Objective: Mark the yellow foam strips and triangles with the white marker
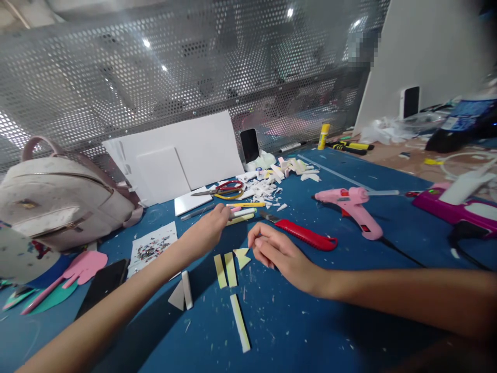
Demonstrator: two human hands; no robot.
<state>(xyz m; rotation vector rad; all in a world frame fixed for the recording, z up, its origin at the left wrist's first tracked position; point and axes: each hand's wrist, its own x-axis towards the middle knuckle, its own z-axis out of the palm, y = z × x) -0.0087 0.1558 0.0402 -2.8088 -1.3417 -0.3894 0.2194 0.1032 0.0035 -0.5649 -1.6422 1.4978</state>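
Note:
My left hand point(215, 224) reaches to the ends of several pens and markers, among them a white marker point(243, 213) and a yellow pen point(252, 204). Its fingers are closed, and what is between them is hidden. My right hand point(277, 251) is loosely curled above the table, with nothing visible in it. Beside its fingertips lies a notched pale-yellow piece point(242, 257). Two pale-yellow strips point(230, 269) lie left of that, and a longer strip point(240, 322) lies nearer me. A red utility knife point(303, 233), blade out, rests just beyond my right hand.
Scissors point(221, 190) and a heap of white scraps point(264, 184) lie farther back. A pink glue gun point(349, 204) with its cord is on the right. Left are a backpack point(66, 191), a dark phone point(103, 287) and a paper with small bits point(153, 246). White boards point(205, 150) lean behind.

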